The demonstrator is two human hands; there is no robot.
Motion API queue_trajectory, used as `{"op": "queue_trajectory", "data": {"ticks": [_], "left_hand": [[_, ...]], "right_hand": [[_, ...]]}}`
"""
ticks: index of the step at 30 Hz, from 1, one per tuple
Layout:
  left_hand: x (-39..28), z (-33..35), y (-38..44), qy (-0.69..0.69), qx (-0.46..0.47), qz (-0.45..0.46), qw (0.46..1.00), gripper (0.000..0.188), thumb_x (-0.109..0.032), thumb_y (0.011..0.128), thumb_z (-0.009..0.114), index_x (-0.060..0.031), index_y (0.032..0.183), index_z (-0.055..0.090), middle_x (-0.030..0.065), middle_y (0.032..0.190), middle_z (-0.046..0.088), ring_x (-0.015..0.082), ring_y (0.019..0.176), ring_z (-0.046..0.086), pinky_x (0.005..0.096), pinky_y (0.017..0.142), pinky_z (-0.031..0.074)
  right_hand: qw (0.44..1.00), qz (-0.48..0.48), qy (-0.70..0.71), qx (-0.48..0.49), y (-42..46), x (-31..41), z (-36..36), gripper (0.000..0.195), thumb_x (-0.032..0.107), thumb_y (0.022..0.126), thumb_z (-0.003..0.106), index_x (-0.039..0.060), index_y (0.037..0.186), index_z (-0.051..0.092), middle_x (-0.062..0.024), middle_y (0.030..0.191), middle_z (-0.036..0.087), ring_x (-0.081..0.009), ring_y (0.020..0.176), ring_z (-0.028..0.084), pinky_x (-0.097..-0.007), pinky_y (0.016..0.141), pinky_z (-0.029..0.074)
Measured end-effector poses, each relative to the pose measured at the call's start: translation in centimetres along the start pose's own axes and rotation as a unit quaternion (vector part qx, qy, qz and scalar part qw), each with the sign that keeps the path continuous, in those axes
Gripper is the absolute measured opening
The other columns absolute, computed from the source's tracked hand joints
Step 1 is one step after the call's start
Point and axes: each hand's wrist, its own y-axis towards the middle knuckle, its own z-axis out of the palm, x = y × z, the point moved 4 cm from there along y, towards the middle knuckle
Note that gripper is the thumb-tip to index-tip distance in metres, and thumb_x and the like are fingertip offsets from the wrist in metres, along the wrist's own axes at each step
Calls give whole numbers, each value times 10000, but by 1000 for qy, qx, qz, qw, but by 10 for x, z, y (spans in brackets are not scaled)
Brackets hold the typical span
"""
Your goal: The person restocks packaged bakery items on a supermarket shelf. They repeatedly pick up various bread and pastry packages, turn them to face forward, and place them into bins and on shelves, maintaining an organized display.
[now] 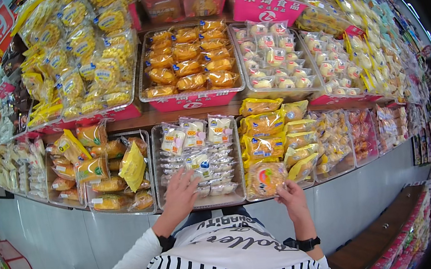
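Note:
My left hand (182, 191) rests with fingers spread at the left front of a clear plastic bin (208, 204) of small white-wrapped packets. Its fingertips are next to a white packet with a blue mark (198, 166) lying on top; whether they touch it, I cannot tell. Three similar packets stand at the back of this bin. My right hand (292, 195) pinches the lower right edge of a round pastry in clear wrap (266, 180), between thumb and fingers. That pastry is over the front of the neighbouring bin, where yellow-wrapped breads (267, 146) are stacked.
Bagged breads (92, 169) fill a bin to the left, with a yellow packet (132, 167) on top. Behind, a higher tier holds golden rolls (188, 57), white round buns (274, 56) and yellow-wrapped waffles (88, 69). Low wooden shelves (373, 232) stand behind me at right.

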Motion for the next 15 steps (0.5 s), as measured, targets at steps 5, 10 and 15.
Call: {"op": "queue_trajectory", "data": {"ticks": [5, 10, 15], "left_hand": [[-24, 26, 61, 63, 76, 135, 986, 438, -283, 853, 764, -79, 1233, 689, 104, 1397, 591, 347, 1482, 366, 608, 1246, 211], [-10, 22, 63, 203, 154, 116, 960, 434, -317, 844, 764, -88, 1205, 689, 64, 1245, 611, 299, 1446, 409, 678, 1241, 153], [6, 10, 28, 152, 106, 69, 980, 569, -267, 839, 766, -123, 1368, 612, 82, 1439, 532, 319, 1483, 365, 639, 1245, 181]], "right_hand": [[980, -64, -166, 87, 37, -1, 64, 296, 157, 960, 750, -18, 1167, 633, -65, 915, 713, -119, 684, 663, -263, 618, 527], [915, -87, -390, 60, 38, 15, 110, 414, 199, 936, 771, -9, 1265, 628, -123, 887, 714, -190, 681, 687, -334, 640, 549], [781, -216, -581, 72, 13, 1, 100, 451, 217, 892, 774, 41, 1286, 644, -153, 969, 688, -326, 870, 690, -437, 756, 562]]}}
